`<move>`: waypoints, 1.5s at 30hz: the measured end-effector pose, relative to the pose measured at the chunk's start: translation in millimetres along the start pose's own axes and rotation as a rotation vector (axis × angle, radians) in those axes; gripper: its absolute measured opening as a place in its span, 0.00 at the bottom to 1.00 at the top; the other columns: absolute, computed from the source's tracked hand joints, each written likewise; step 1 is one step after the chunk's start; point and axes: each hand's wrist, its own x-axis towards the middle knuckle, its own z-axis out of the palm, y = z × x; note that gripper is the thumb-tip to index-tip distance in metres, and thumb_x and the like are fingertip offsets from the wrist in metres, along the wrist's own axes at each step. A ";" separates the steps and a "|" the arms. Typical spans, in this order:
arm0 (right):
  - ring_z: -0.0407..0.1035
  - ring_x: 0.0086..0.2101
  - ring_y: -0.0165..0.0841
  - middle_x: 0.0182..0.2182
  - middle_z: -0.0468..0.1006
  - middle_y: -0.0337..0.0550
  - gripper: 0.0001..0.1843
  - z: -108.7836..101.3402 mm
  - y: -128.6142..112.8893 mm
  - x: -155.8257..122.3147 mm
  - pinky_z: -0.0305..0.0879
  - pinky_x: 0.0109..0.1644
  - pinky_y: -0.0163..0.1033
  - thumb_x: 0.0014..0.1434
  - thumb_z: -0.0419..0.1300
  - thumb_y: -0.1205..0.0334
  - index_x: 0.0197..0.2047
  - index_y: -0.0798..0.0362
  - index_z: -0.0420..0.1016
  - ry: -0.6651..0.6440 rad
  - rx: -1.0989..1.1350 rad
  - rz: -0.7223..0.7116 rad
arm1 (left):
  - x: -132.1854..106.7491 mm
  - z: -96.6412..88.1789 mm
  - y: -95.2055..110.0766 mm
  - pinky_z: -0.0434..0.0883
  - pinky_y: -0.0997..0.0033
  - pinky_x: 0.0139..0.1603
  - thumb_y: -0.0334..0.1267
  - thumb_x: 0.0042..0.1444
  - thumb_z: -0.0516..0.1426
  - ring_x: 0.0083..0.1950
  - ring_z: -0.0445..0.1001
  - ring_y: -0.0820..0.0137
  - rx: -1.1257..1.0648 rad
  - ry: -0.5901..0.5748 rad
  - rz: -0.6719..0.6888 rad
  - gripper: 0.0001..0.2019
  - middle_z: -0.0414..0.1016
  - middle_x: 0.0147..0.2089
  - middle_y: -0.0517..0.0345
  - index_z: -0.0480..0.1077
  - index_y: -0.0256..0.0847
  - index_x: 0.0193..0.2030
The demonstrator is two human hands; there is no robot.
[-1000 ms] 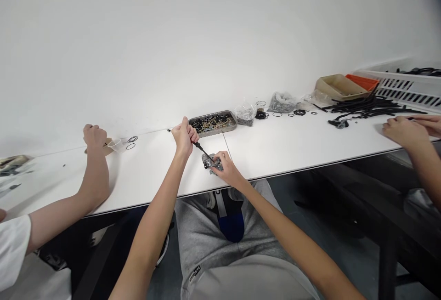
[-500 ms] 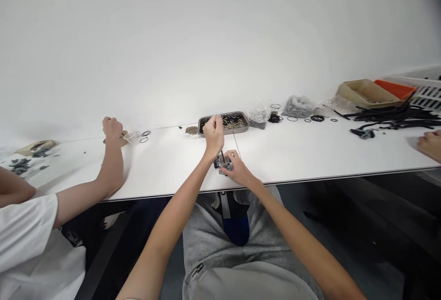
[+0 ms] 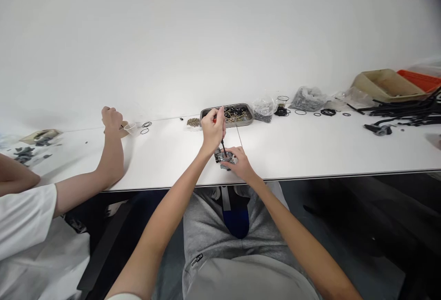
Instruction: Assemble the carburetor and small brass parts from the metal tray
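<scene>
My left hand [image 3: 212, 130] is closed around the handle of a small screwdriver [image 3: 223, 147], whose dark shaft points down into a small grey metal part [image 3: 223, 157]. That part sits on the white table [image 3: 296, 148] near its front edge. My right hand [image 3: 239, 163] grips the part from the near side and holds it on the table. Just behind my left hand stands a grey metal tray [image 3: 249, 120] filled with small screws and fittings.
A co-worker's arm [image 3: 103, 162] in a white sleeve rests on the table at left, fist by a clear cup [image 3: 131, 128] and black O-rings. Bags of small parts [image 3: 263, 107], more O-rings, black rods [image 3: 403, 109] and beige and orange bins [image 3: 387, 84] lie at right.
My left hand has swung the screwdriver from a slant to upright over the part. The view has turned left, so the person's hands at the right edge have left the picture.
</scene>
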 end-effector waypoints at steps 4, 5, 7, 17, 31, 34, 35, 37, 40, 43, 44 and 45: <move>0.63 0.43 0.40 0.43 0.73 0.42 0.20 1.1 0.4 -2.1 0.64 0.49 0.45 0.55 0.66 0.57 0.50 0.46 0.71 0.021 0.008 0.045 | -8.8 4.4 1.5 0.52 0.79 0.14 0.52 0.63 0.52 0.13 0.54 0.81 0.009 0.040 0.089 0.22 0.53 0.16 0.68 0.53 0.41 0.24; 0.63 0.43 0.39 0.42 0.73 0.42 0.19 1.0 0.4 -2.4 0.64 0.49 0.44 0.54 0.66 0.57 0.49 0.46 0.71 0.026 0.009 0.053 | -9.9 5.1 1.8 0.52 0.79 0.14 0.52 0.63 0.52 0.14 0.53 0.81 0.002 0.038 0.095 0.21 0.52 0.16 0.69 0.52 0.41 0.25; 0.63 0.43 0.39 0.41 0.72 0.41 0.16 0.3 0.1 -2.9 0.64 0.49 0.44 0.54 0.67 0.56 0.46 0.46 0.71 0.031 0.011 0.047 | -10.2 5.7 1.7 0.51 0.79 0.14 0.52 0.63 0.52 0.14 0.52 0.81 -0.026 0.021 0.087 0.21 0.51 0.16 0.69 0.52 0.41 0.25; 0.63 0.43 0.39 0.38 0.74 0.40 0.15 -1.2 3.5 -2.4 0.63 0.49 0.45 0.53 0.69 0.56 0.43 0.47 0.72 0.057 0.026 0.018 | -5.0 8.7 3.7 0.51 0.78 0.15 0.49 0.63 0.54 0.15 0.52 0.82 -0.120 -0.106 0.037 0.20 0.52 0.16 0.69 0.53 0.41 0.26; 0.62 0.42 0.39 0.37 0.75 0.39 0.12 -2.0 -1.3 -1.4 0.63 0.48 0.43 0.53 0.68 0.60 0.39 0.47 0.72 0.036 0.008 0.061 | -0.1 12.2 23.3 0.50 0.79 0.16 0.38 0.59 0.54 0.13 0.52 0.80 -0.173 -0.267 -0.146 0.08 0.55 0.14 0.70 0.59 0.41 0.32; 0.62 0.43 0.39 0.38 0.75 0.39 0.12 -2.3 -1.7 -1.4 0.63 0.48 0.43 0.53 0.68 0.60 0.40 0.48 0.71 0.044 0.004 0.051 | 11.7 5.2 32.5 0.57 0.79 0.18 0.29 0.54 0.52 0.15 0.62 0.76 -0.147 -0.326 -0.294 0.04 0.60 0.15 0.69 0.62 0.40 0.37; 0.62 0.43 0.39 0.39 0.75 0.39 0.13 -2.2 -1.8 -1.3 0.63 0.48 0.43 0.53 0.68 0.60 0.40 0.48 0.71 0.047 0.003 0.048 | 14.0 4.5 34.5 0.57 0.78 0.18 0.28 0.53 0.52 0.15 0.63 0.76 -0.137 -0.343 -0.328 0.06 0.60 0.16 0.68 0.62 0.40 0.38; 0.62 0.43 0.39 0.39 0.74 0.40 0.13 -2.0 -1.7 -1.3 0.63 0.48 0.43 0.53 0.68 0.60 0.40 0.48 0.70 0.047 -0.003 0.043 | 14.0 6.1 36.1 0.54 0.79 0.17 0.29 0.54 0.52 0.14 0.57 0.78 -0.117 -0.299 -0.341 0.06 0.57 0.15 0.69 0.61 0.41 0.38; 0.62 0.43 0.39 0.38 0.75 0.40 0.12 -1.8 -1.7 -1.6 0.63 0.47 0.43 0.53 0.67 0.60 0.40 0.48 0.71 0.043 -0.013 0.035 | 4.6 12.7 33.0 0.49 0.81 0.16 0.36 0.60 0.52 0.14 0.48 0.82 -0.102 -0.129 -0.244 0.03 0.50 0.16 0.71 0.59 0.43 0.38; 0.63 0.42 0.39 0.37 0.75 0.40 0.12 -1.9 -1.8 -2.1 0.64 0.47 0.43 0.53 0.67 0.60 0.41 0.48 0.72 0.052 -0.016 0.036 | -3.4 16.6 27.4 0.47 0.82 0.16 0.39 0.62 0.52 0.15 0.46 0.83 -0.120 -0.096 -0.180 0.05 0.48 0.18 0.71 0.58 0.44 0.38; 0.63 0.42 0.39 0.37 0.75 0.40 0.12 -1.9 -1.7 -2.2 0.64 0.46 0.43 0.53 0.67 0.60 0.41 0.48 0.72 0.059 -0.014 0.037 | -3.9 16.4 25.5 0.46 0.82 0.16 0.40 0.62 0.52 0.15 0.45 0.83 -0.139 -0.112 -0.177 0.05 0.47 0.19 0.71 0.58 0.44 0.38; 0.63 0.42 0.39 0.38 0.75 0.40 0.12 -2.0 -1.7 -2.2 0.64 0.46 0.43 0.52 0.68 0.60 0.40 0.48 0.73 0.065 -0.010 0.038 | -3.3 15.4 23.6 0.45 0.81 0.15 0.40 0.62 0.53 0.15 0.45 0.83 -0.161 -0.127 -0.178 0.06 0.47 0.19 0.71 0.57 0.45 0.38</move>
